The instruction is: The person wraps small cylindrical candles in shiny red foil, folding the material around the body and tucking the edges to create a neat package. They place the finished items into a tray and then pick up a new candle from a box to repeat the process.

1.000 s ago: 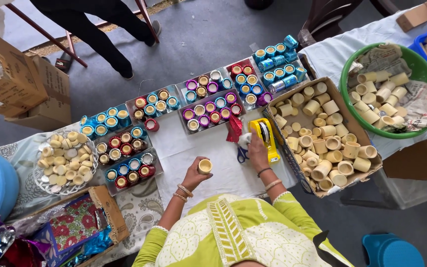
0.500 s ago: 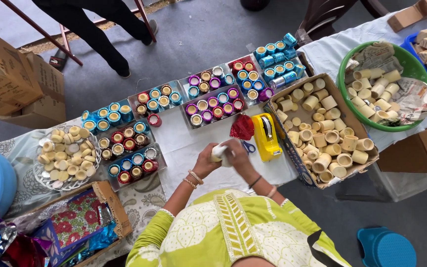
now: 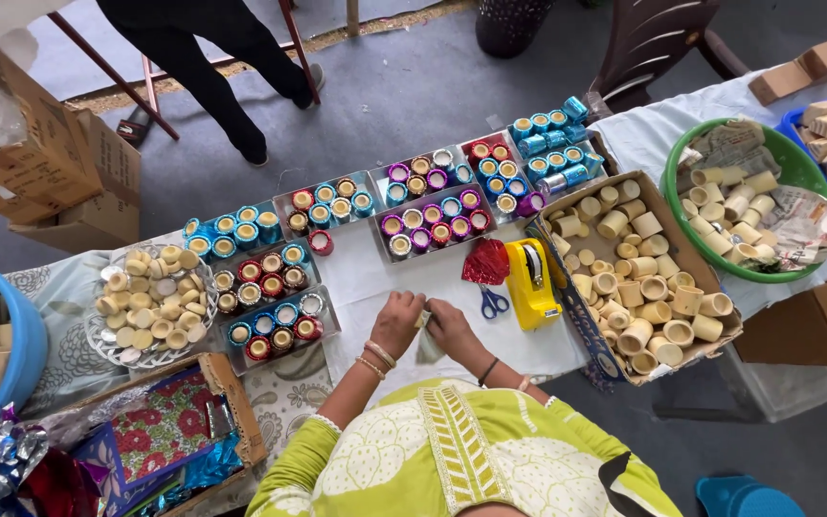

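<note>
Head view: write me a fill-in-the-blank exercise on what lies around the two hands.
1. The tape dispenser right of the hands is ____ in colour.
2. The scissors have ____ handles.
3. The plain cups in the cardboard box have no coloured wrap, while those in the trays are ____.
4. Both hands meet on a small ____.

Missing words: yellow; blue; wrapped; cup

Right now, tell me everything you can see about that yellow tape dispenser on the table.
The yellow tape dispenser looks like plastic, with a roll of clear tape on a white core at its upper end. It sits on the white sheet, just left of the cardboard box of plain cups, with blue-handled scissors close on its other side. Neither hand touches it.
</note>
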